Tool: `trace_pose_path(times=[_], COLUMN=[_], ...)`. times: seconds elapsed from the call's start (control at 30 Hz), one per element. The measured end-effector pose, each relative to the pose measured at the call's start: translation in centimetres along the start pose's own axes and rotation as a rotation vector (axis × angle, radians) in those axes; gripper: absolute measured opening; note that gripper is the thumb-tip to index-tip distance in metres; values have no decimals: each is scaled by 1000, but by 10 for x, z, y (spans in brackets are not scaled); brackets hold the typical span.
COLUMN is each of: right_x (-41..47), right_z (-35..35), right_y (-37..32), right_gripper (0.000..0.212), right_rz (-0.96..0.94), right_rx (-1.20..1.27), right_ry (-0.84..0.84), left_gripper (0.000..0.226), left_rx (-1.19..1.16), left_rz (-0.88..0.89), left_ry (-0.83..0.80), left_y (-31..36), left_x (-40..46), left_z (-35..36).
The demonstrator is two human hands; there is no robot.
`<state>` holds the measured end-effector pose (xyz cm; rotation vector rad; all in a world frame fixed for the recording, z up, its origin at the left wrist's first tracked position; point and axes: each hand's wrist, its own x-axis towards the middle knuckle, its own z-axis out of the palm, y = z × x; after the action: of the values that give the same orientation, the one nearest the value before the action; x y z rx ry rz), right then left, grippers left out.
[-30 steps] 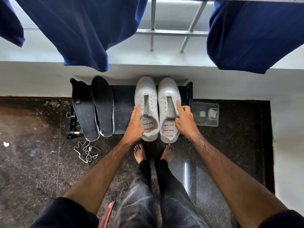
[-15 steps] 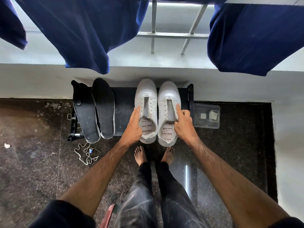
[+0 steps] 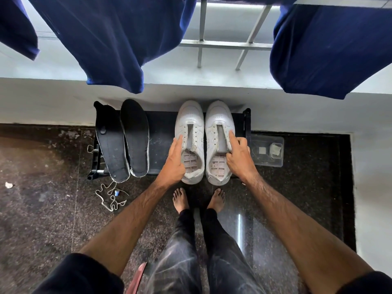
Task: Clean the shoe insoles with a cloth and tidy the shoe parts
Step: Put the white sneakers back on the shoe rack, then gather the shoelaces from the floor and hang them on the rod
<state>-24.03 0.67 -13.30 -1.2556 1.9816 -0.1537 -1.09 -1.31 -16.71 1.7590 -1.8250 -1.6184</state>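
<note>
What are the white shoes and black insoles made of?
White lace-less shoes: likely smooth synthetic leather, with a faint sheen and stitched panels. Black flat insoles: probably foam with a matte fabric face and pale edges. Neither is certain.

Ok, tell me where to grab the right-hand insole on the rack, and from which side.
Take the insole by its heel end, coming from the near side. That end overhangs the rack edge towards the person, so fingers can get under it. Its left edge lies against the other insole, leaving little room there; the toe points at the wall.
</note>
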Motion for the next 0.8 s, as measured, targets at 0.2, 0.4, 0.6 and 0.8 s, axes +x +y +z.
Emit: trace_pose_path(times=[0.2,0.4,0.6,0.8], right_x=[-12,-43,-75,-108], right_z=[-4,-15,-18,15], right_y=[-6,-16,-35,-83], right_gripper=[70,75,78,73], right_rz=[-65,-242,-506,-733], right_rx=[-85,-276,-423,-439], right_ry=[3,18,37,-28], left_gripper=[77,70,67,61], left_rx=[112,342,369,360], left_rz=[64,142,107,62], left_ry=[16,32,96,135], left_y=[10,20,17,-24], left_x=[-15,-56,-117,-179], left_z=[-7,-20,-29,-36])
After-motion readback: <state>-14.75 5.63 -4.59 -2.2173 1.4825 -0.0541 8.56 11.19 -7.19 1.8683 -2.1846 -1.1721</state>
